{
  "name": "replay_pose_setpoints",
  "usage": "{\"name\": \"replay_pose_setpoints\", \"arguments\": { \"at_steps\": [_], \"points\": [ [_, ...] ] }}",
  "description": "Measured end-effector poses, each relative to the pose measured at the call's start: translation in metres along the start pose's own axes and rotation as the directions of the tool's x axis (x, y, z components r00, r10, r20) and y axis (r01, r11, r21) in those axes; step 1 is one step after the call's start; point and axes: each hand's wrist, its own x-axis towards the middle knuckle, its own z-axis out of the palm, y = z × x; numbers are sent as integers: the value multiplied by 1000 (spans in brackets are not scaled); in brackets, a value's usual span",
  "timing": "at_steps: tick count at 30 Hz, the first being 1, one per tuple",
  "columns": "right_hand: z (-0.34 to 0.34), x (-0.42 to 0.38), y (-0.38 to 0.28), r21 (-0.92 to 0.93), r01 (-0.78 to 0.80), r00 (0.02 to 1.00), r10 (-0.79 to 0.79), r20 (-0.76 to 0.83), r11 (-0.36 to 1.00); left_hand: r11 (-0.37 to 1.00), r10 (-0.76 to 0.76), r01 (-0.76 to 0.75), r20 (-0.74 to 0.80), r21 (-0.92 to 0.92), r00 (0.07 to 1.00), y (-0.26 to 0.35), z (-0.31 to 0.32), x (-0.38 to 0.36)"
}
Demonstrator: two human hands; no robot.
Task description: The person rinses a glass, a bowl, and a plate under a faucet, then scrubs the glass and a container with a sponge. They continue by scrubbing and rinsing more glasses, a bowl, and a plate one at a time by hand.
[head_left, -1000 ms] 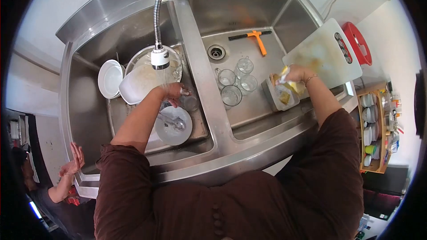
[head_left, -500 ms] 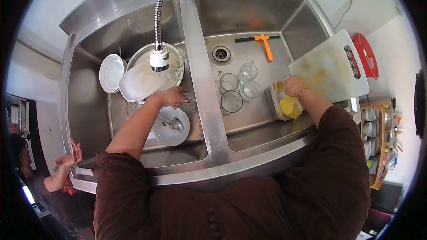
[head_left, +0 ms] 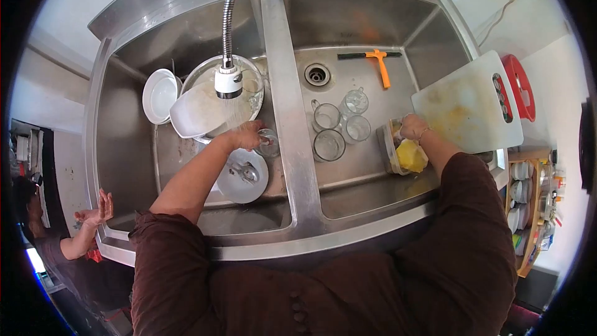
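In the left basin, my left hand has its fingers wrapped at a clear glass, close to the divider. Water sprays from the faucet head just above that wrist. Below the hand is a white plate with spoons on it. My right hand reaches into a plastic container in the right basin, beside a yellow cloth or sponge; its fingertips are hidden inside. Clear glass mugs stand left of the container.
A large pan and white bowls lie in the left basin. An orange squeegee lies behind the mugs. A cutting board and red basket stand at right. Another person's hand is raised at far left.
The whole view has shifted slightly, moving the sink a little to the right. Both hands stay at the same things, the left at the glass and the right in the container.
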Motion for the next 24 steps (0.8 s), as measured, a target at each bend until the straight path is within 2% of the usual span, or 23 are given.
{"name": "replay_pose_setpoints", "arguments": {
  "at_steps": [1,2,4,5,7,8,10,11,13,14,16,17,19,20,22,23,24],
  "points": [
    [-13,-8,-4,61,-55,998,54,21,997,995,11,-9,16,-104,1000,2,-1,0],
    [-19,-9,-3,62,-57,998,56,22,996,995,12,-10,18,-104,1000,4,-1,0],
    [-28,-7,2,85,-50,989,38,142,995,975,-214,213,-14,-63,977,21,-2,-3],
    [-30,-4,6,86,-54,989,41,143,995,976,-212,211,-12,-62,977,20,-2,-2],
    [-30,-2,19,10,68,993,-69,95,998,939,-288,285,15,-191,958,17,-1,-1],
    [-30,-4,26,11,64,993,-65,95,998,940,-285,282,16,-190,959,16,-1,-1],
    [-38,-13,36,323,-14,996,-13,83,946,938,-302,309,66,-161,951,19,-5,-2],
    [-41,-17,38,324,-17,997,-10,81,946,939,-299,305,65,-158,952,21,-5,-2],
    [-46,-24,41,642,55,991,-120,58,764,948,-312,314,50,-42,949,30,-6,-3],
    [-50,-28,42,644,55,991,-118,56,763,949,-310,312,50,-39,949,27,-6,-1],
    [-60,-31,39,718,-52,956,-173,237,694,977,-210,203,133,68,969,9,-3,0],
    [-51,-19,46,719,-52,956,-174,237,693,977,-211,203,133,69,968,2,-2,1],
    [-30,5,63,576,-27,972,-112,204,817,994,-105,98,200,43,974,-5,-3,1],
    [-26,10,70,575,-25,973,-113,203,818,994,-105,98,198,43,974,-4,-3,1],
    [-28,9,71,684,46,939,-264,218,728,979,-158,135,156,151,975,4,-4,0],
    [-28,6,71,683,50,939,-267,216,729,979,-160,137,153,150,975,7,-4,0],
    [-35,-6,64,849,-89,940,-237,245,521,981,-189,181,121,77,974,10,-3,0]
  ]
}}
